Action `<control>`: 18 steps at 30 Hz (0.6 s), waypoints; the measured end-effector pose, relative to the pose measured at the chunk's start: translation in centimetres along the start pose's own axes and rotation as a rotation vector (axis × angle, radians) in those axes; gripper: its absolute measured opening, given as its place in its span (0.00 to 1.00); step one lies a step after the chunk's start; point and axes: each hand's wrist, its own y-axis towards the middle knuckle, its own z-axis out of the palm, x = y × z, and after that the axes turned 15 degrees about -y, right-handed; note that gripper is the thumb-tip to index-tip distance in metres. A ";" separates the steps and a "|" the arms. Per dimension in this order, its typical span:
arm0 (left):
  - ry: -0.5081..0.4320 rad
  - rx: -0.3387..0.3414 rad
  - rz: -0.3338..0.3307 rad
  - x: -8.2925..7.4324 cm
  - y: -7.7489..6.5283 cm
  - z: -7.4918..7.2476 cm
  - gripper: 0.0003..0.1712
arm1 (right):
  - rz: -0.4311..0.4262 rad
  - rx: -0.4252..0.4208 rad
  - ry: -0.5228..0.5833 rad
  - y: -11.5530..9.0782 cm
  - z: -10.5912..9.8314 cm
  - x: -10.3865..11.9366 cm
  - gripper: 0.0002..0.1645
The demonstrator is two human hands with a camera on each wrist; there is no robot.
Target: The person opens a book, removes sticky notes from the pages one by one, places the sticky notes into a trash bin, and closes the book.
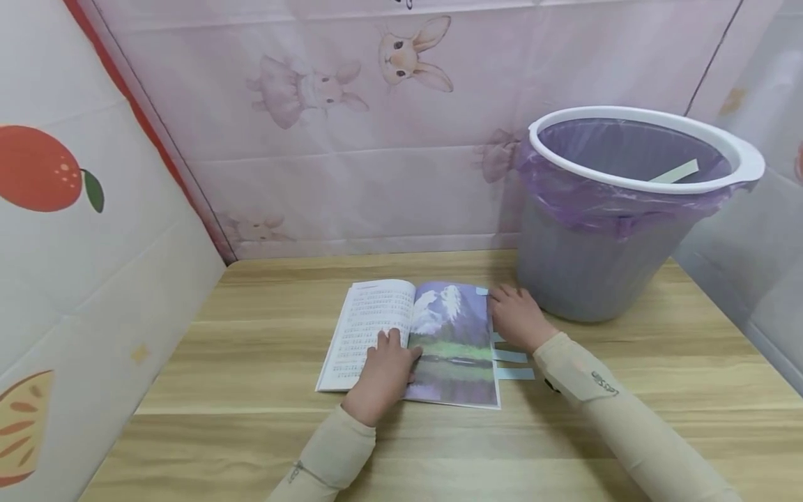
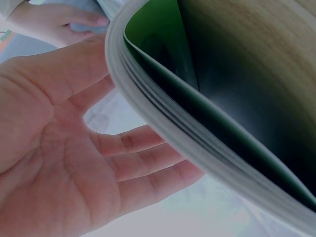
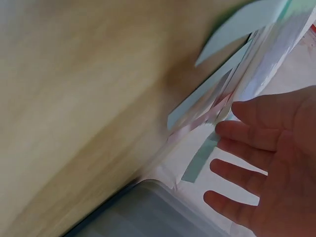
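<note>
An open book (image 1: 376,317) lies on the table, text on its left page and a painted mountain landscape on its right. My left hand (image 1: 385,369) rests across it near the spine, fingers extended; in the left wrist view the book's curved bottom edge hides the fingertips. At the right page's upper outer edge is my right hand (image 1: 519,317), its fingers fairly straight. A pale blue paper strip (image 3: 200,158) runs out from behind its index fingertip, and the strip's end (image 1: 482,291) shows on the page. More strips (image 1: 516,374) stick out lower along that edge.
Behind the right hand stands a grey bin (image 1: 583,265) with a white rim and a purple liner (image 1: 627,209). A pale strip (image 1: 674,172) shows inside it. The wooden table (image 1: 251,432) meets a pink rabbit-print wall covering (image 1: 351,195) at the back.
</note>
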 end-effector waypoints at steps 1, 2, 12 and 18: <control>0.002 -0.001 -0.001 0.0 0.0 0.0 0.18 | 0.000 0.001 0.000 0.0 0.0 0.0 0.06; 0.004 -0.002 -0.001 0.0 -0.1 0.0 0.18 | 0.000 0.008 0.005 0.0 0.0 0.0 0.07; 0.009 -0.022 0.014 0.1 -0.1 0.2 0.18 | 0.035 0.151 0.157 0.8 -0.7 -0.6 0.14; 0.017 -0.017 0.018 0.0 0.0 0.1 0.19 | 0.041 0.154 0.154 1.0 -0.9 -1.1 0.19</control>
